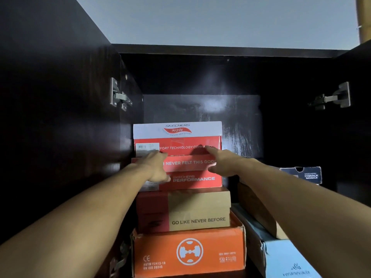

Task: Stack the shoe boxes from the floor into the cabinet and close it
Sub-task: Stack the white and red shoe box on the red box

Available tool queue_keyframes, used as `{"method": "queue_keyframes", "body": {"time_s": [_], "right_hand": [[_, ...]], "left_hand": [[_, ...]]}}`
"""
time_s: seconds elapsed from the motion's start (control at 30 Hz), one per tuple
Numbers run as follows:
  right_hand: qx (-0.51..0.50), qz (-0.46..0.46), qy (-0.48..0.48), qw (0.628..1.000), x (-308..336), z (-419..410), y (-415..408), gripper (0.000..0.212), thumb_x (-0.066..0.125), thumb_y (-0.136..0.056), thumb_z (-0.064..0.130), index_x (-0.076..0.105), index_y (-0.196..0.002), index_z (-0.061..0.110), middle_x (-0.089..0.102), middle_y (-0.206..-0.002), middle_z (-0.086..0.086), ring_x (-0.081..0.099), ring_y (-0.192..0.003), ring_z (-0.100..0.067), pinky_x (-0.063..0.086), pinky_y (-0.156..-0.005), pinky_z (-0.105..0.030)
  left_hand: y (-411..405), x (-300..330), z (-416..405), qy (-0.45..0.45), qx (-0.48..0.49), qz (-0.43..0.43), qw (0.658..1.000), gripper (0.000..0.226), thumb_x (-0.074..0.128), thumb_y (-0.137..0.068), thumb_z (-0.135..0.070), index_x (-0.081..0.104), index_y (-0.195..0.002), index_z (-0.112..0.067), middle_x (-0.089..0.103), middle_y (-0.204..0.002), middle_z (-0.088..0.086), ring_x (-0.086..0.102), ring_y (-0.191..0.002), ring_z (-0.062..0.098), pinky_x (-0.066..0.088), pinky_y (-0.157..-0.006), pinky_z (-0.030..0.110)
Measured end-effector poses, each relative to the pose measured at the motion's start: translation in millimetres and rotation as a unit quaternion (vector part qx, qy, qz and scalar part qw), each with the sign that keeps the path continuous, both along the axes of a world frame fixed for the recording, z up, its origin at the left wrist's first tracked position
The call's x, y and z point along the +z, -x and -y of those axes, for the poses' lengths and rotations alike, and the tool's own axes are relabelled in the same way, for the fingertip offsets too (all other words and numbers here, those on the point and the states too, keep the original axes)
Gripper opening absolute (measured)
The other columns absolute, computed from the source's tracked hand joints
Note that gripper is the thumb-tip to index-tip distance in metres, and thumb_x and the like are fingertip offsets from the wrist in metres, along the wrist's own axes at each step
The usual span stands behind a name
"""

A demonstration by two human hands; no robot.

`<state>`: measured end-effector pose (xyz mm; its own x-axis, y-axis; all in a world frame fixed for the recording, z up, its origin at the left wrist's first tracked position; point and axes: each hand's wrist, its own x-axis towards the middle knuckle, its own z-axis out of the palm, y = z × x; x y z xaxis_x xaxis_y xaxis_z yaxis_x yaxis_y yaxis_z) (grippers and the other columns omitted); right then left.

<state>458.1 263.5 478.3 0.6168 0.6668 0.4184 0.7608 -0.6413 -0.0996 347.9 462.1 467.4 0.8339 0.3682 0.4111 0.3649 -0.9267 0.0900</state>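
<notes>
Inside the dark cabinet [202,109] a stack of shoe boxes rises on the left side. On top sits a red box with a white lid [177,130]. Under it lies a red Skechers Performance box [192,178], then a red and tan box [198,209], then an orange box [188,251] at the bottom. My left hand [155,167] presses with straight fingers against the fronts of the two upper boxes at their left end. My right hand [217,160] presses flat on the same fronts at the right end.
To the right stand a light blue box [285,259] with a brown box [255,207] on it, and a dark blue box [307,175] behind. Both cabinet doors stand open, with metal hinges on the left [118,95] and right [337,96].
</notes>
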Motion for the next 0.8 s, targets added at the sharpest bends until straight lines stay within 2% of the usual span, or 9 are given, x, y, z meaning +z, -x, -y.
{"method": "queue_keyframes", "body": {"time_s": [0.1, 0.27, 0.37, 0.47, 0.57, 0.63, 0.73, 0.8], "right_hand": [[0.005, 0.005, -0.025, 1.0, 0, 23, 10, 0.074, 0.061, -0.091, 0.032, 0.018, -0.151, 0.026, 0.048, -0.141, -0.009, 0.047, -0.126, -0.028, 0.038, -0.099, -0.031], [-0.021, -0.007, -0.045, 0.999, -4, 67, 18, 0.075, 0.065, -0.086, 0.04, 0.025, -0.149, 0.029, 0.046, -0.145, -0.006, 0.046, -0.129, -0.026, 0.038, -0.104, -0.035], [-0.051, -0.003, -0.045, 0.998, -15, 97, 28, 0.074, 0.065, -0.085, 0.043, 0.031, -0.148, 0.025, 0.049, -0.143, -0.004, 0.047, -0.129, -0.025, 0.04, -0.106, -0.035], [-0.063, -0.026, -0.046, 0.997, -29, 136, 44, 0.063, 0.065, -0.086, 0.042, 0.043, -0.142, 0.024, 0.059, -0.124, 0.0, 0.057, -0.113, -0.022, 0.046, -0.098, -0.035], [-0.088, -0.058, -0.033, 0.994, -48, 180, 60, 0.06, 0.066, -0.085, 0.042, 0.047, -0.139, 0.024, 0.06, -0.128, 0.0, 0.057, -0.116, -0.02, 0.045, -0.101, -0.036], [-0.109, -0.089, -0.018, 0.99, -63, 213, 72, 0.06, 0.068, -0.083, 0.043, 0.048, -0.137, 0.025, 0.061, -0.128, 0.0, 0.056, -0.118, -0.017, 0.044, -0.1, -0.03], [-0.145, -0.118, -0.009, 0.982, -92, 265, 93, 0.057, 0.071, -0.079, 0.044, 0.056, -0.13, 0.026, 0.066, -0.119, 0.004, 0.059, -0.112, -0.014, 0.045, -0.098, -0.029], [-0.169, -0.114, 0.004, 0.979, -115, 304, 109, 0.053, 0.072, -0.078, 0.042, 0.061, -0.125, 0.022, 0.068, -0.115, 0.002, 0.061, -0.11, -0.016, 0.047, -0.097, -0.031]], "left_hand": [[1, -9, 16, 0.028, -0.042, 0.042, 0.998, 0.091, 0.078, -0.075, -0.04, 0.03, -0.149, -0.022, 0.035, -0.152, 0.004, 0.036, -0.138, 0.027, 0.035, -0.111, 0.04], [1, -23, 51, 0.038, -0.086, 0.034, 0.995, 0.093, 0.079, -0.073, -0.042, 0.028, -0.15, -0.025, 0.034, -0.154, 0.004, 0.036, -0.14, 0.027, 0.034, -0.112, 0.044], [2, -30, 83, 0.019, -0.132, 0.031, 0.991, 0.089, 0.079, -0.074, -0.043, 0.032, -0.148, -0.028, 0.038, -0.153, 0.001, 0.038, -0.138, 0.025, 0.033, -0.113, 0.041], [3, -41, 122, 0.047, -0.184, 0.001, 0.982, 0.085, 0.078, -0.076, -0.041, 0.035, -0.147, -0.023, 0.04, -0.151, 0.001, 0.042, -0.135, 0.025, 0.035, -0.107, 0.038], [6, -59, 168, 0.052, -0.231, -0.031, 0.971, 0.07, 0.079, -0.074, -0.036, 0.052, -0.136, -0.019, 0.062, -0.128, 0.006, 0.06, -0.107, 0.021, 0.048, -0.094, 0.033], [7, -79, 199, 0.054, -0.261, -0.069, 0.961, 0.065, 0.081, -0.072, -0.034, 0.058, -0.13, -0.017, 0.069, -0.115, 0.004, 0.063, -0.093, 0.016, 0.052, -0.086, 0.03], [6, -115, 248, 0.026, -0.285, -0.135, 0.949, 0.07, 0.082, -0.068, -0.045, 0.057, -0.129, -0.021, 0.065, -0.121, 0.0, 0.06, -0.098, 0.015, 0.046, -0.081, 0.025], [7, -138, 285, 0.02, -0.295, -0.181, 0.938, 0.079, 0.08, -0.07, -0.046, 0.049, -0.138, -0.018, 0.058, -0.131, 0.0, 0.057, -0.109, 0.016, 0.043, -0.088, 0.024]]}}
